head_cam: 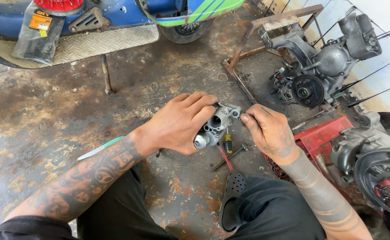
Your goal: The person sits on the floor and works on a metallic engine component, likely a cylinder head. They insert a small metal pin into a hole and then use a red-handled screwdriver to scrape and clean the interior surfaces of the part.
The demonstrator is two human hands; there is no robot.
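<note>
Gripping a small grey metal carburetor [215, 126], the left hand [181, 122] was closed around its body, fingers wrapped over the top. The right hand [266, 129] sat just beside it, fingertips pinched at the part's upper right corner; whether they held anything small could not be told. Below the 2 hands, a yellow-handled screwdriver [227, 143] and a dark metal tool [229, 157] lay on the stained concrete floor [48, 115]. Beyond the right hand, a grey engine block [324, 66] rested in a rusty frame [248, 53].
</note>
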